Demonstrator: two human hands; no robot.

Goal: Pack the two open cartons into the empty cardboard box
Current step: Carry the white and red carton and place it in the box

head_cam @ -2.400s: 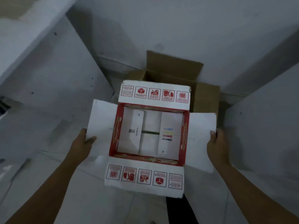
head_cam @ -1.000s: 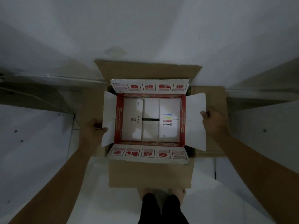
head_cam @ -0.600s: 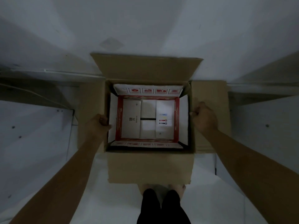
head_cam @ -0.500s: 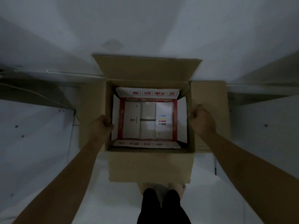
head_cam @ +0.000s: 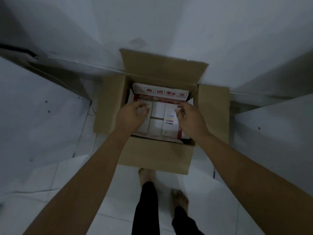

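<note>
A brown cardboard box (head_cam: 155, 153) stands on the floor with its flaps spread outward. Inside it sits an open white carton with red trim (head_cam: 159, 114), its flaps folded up against the box walls. My left hand (head_cam: 132, 116) hovers over the carton's left half with fingers loosely curled and apart, holding nothing. My right hand (head_cam: 189, 119) hovers over the right half in the same way, empty. Only one carton is in view.
White panels lean at the left (head_cam: 33, 133) and right (head_cam: 274, 136) of the box. A white wall rises behind it. My legs and bare feet (head_cam: 181, 199) stand on white floor tiles just in front of the box.
The carton was lowered into the brown box. Both hands let go of its side flaps and moved inward over its open top. The view shifted slightly left.
</note>
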